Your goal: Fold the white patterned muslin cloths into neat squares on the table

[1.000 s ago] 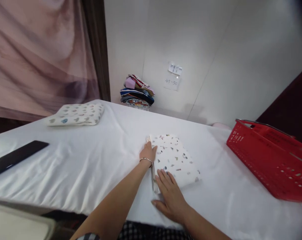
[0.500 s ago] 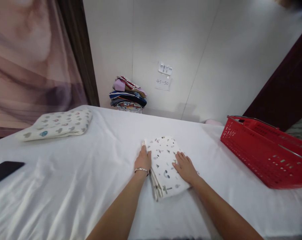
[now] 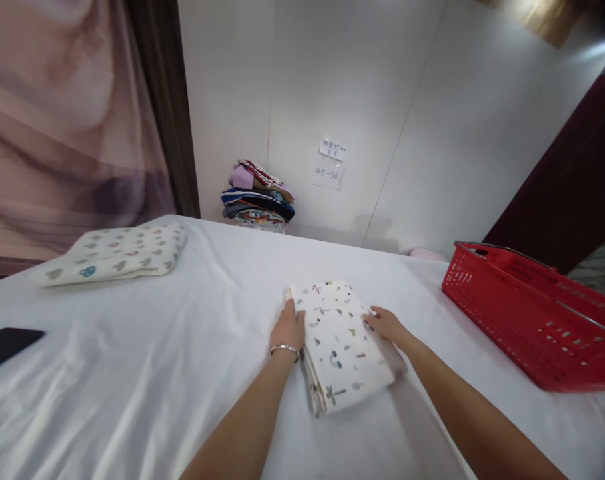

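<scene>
A folded white cloth (image 3: 339,347), printed with small palm trees, rainbows and leaves, lies on the white-covered table (image 3: 222,373) in front of me. My left hand (image 3: 288,330), wearing a silver bracelet at the wrist, grips the cloth's left edge, thumb toward the top and fingertips partly hidden. At the right edge, my right hand (image 3: 385,325) has its fingers bent over the border, pinching it. Beside that hand, a lower layer of the cloth shows, slightly blurred. Several stacked layers are visible along the lower left side.
Another folded cloth with grey mushroom-like prints (image 3: 127,250) lies at the far left. A black flat object (image 3: 9,347) rests at the left edge. The red basket (image 3: 522,313) stands on the right. Beyond the table, a pile of folded clothes (image 3: 258,197) sits by the wall.
My right hand has slid from lying flat on top of the cloth to its right edge, where the fingers now bend. My left hand keeps its place on the left edge.
</scene>
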A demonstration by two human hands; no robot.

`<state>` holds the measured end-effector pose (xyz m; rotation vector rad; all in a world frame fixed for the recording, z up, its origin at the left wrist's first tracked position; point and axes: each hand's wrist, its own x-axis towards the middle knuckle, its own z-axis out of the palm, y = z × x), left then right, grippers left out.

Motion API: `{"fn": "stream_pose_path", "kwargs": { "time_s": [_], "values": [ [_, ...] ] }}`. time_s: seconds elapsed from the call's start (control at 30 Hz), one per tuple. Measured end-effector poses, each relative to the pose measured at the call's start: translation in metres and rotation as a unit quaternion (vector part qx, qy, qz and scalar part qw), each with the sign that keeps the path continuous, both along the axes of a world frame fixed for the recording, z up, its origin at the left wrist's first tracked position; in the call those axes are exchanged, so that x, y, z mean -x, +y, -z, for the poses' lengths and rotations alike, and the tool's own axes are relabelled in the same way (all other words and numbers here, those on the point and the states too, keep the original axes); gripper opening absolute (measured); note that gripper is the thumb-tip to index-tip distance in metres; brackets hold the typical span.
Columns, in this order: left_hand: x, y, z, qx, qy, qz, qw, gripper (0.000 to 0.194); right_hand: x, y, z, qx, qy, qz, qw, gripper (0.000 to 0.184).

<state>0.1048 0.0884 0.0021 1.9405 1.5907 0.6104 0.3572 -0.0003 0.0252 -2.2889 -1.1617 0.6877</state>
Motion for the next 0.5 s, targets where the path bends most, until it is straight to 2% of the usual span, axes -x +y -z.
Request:
{"fn": "stream_pose_path", "kwargs": {
  "time_s": [0.07, 0.13, 0.27, 0.37, 0.43, 0.5],
  "values": [
    [0.0, 0.0, 0.001, 0.001, -0.002, 0.001, 1.0, 0.048, -0.004, 0.004, -0.006, 0.021, 0.078, 0.004, 0.997, 0.058],
    [0.0, 0.001, 0.002, -0.002, -0.007, 0.0, 1.0, 0.048, -0.007, 0.006, -0.011, 0.043, 0.18, -0.021, 0.983, 0.052],
    [0.001, 0.001, 0.002, 0.0, -0.022, -0.001, 1.0, 0.048, -0.009, 0.003, -0.013, 0.069, 0.391, -0.065, 0.915, 0.045],
    [0.002, 0.001, 0.003, 0.004, -0.039, 0.0, 0.999, 0.047, -0.006, 0.0, -0.01, 0.069, 0.455, -0.065, 0.886, 0.04],
    [0.002, 0.002, 0.004, 0.009, -0.05, -0.001, 0.999, 0.047, -0.001, -0.002, -0.013, 0.049, 0.463, -0.068, 0.882, 0.037],
    [0.003, 0.003, 0.005, 0.013, -0.063, -0.002, 0.998, 0.047, 0.004, -0.003, -0.022, 0.022, 0.449, -0.069, 0.891, 0.035]
  ]
}}
